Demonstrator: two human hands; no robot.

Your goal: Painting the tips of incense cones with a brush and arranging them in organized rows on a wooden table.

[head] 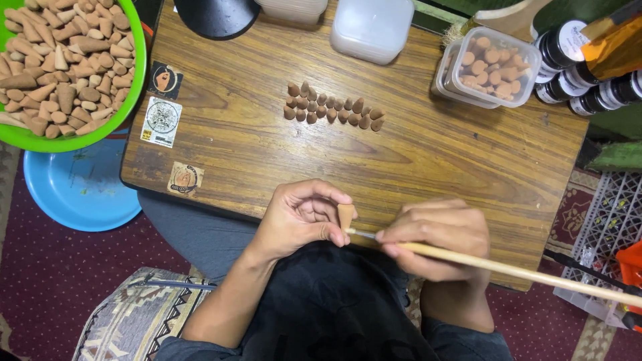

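My left hand (301,217) pinches a small brown clay-like cone (346,215) upright between thumb and fingers, just over the near edge of the wooden table (428,154). My right hand (438,239) grips a long pale wooden stick (521,271) whose thin metal tip touches the base of the cone. The stick's handle runs off to the lower right. Farther back on the table lies a row of several similar cones (332,107).
A green bowl (137,63) heaped with cones sits at upper left, above a blue basin (80,190). A clear tub of cones (491,67), a white lidded box (372,28), dark jars (568,73) and a white crate (612,220) stand around.
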